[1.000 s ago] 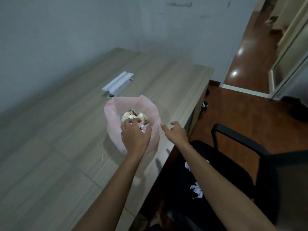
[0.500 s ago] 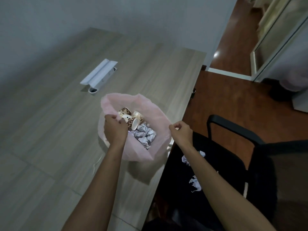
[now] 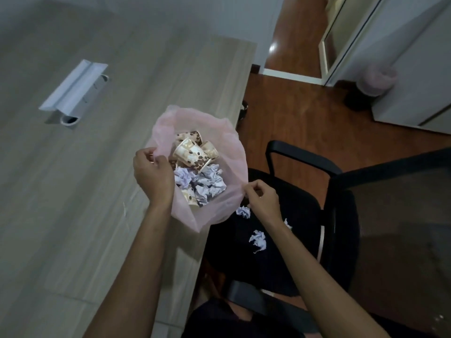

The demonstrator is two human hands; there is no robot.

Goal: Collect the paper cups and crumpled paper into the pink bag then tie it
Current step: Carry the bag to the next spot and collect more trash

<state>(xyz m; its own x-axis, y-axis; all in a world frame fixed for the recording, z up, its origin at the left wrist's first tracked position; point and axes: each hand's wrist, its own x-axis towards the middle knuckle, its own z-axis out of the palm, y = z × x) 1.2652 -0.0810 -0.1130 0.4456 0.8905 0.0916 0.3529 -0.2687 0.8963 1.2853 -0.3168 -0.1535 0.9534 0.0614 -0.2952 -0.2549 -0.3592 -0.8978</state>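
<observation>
Bag: pink bag point(image 3: 220, 208) is held open at the right edge of the surface point(image 3: 73, 191), its mouth spread wide and its lower part hanging past that edge toward the chair.
Left hand: left hand point(image 3: 152, 175) is seen at the left side of the bag's rim, the thin plastic pinched between thumb and curled fingers.
Right hand: right hand point(image 3: 262, 200) is seen at the right side of the rim, over the chair seat, the plastic pinched between thumb and fingertips.
Cups: paper cups point(image 3: 192, 153) with a brown bean print are seen lying tilted and overlapping in the far half of the bag; their exact count cannot be told.
Paper in bag: crumpled paper point(image 3: 202, 182) is piled in the near half of the bag, touching the cups.
Paper outside bag: loose paper balls point(image 3: 257, 239) are seen on the black seat, one just beside the right hand, another farther down the seat, and a small scrap near the right forearm.
Chair: black chair point(image 3: 305, 154) is placed against the right edge of the surface, its armrest curving behind the right hand.
Surface fitting: white cable cover point(image 3: 73, 85) is raised open on the far left part of the surface, well apart from the bag.
Floor: lined waste bin point(image 3: 375, 80) is seen on the wooden floor near the white doors, blurred.
</observation>
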